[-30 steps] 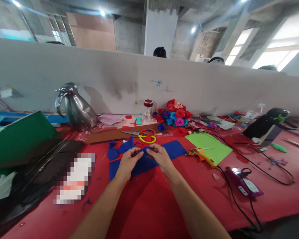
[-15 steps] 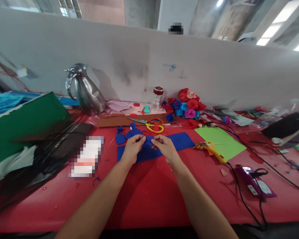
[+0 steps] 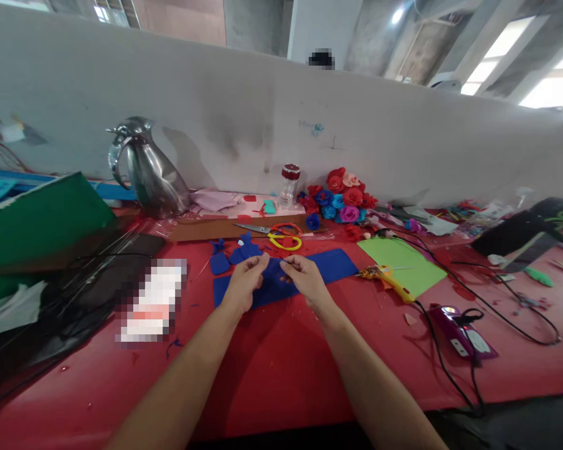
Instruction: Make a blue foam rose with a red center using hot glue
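Observation:
Both of my hands meet over a long blue felt sheet (image 3: 331, 265) lying on the red table (image 3: 281, 369). My left hand (image 3: 244, 282) pinches a small blue felt piece (image 3: 274, 270) with thumb and fingers closed. My right hand (image 3: 306, 280) pinches the other end of the same piece. Small blue felt cutouts (image 3: 233, 256) lie just beyond my left hand. Scissors with red and yellow handles (image 3: 278, 236) rest behind the sheet.
A steel jug (image 3: 147, 170) stands at the back left, a green board (image 3: 37, 222) and black bag (image 3: 70, 294) to the left. Felt roses (image 3: 342, 200), a glass jar (image 3: 288, 185), green sheet (image 3: 401, 259), yellow glue gun (image 3: 388, 279), purple device (image 3: 462, 331) and cables lie right.
My hands have stayed together over the blue sheet, their fingertips drawing a little closer on the small piece. The view shifted slightly as my head moved.

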Demonstrator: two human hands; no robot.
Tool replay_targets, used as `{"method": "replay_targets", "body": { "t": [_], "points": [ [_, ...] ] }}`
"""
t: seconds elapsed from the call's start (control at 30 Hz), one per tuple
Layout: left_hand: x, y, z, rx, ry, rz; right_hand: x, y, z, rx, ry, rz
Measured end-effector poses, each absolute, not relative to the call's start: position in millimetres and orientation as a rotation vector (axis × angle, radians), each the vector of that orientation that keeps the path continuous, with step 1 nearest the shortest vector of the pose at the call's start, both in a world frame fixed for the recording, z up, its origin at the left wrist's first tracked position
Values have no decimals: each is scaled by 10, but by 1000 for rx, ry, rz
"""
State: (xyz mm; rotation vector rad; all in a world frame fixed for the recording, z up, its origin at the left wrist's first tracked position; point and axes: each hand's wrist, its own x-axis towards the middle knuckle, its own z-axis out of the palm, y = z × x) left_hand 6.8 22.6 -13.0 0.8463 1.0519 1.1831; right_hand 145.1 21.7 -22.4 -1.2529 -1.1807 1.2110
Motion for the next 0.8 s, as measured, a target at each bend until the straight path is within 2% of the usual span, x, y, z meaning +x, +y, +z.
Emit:
{"method": "replay_targets", "body": {
  "t": [0.8],
  "points": [
    [76,230,-154,812,1025,1191,1446,213,-213,-1249,-1174,1144]
  ]
}}
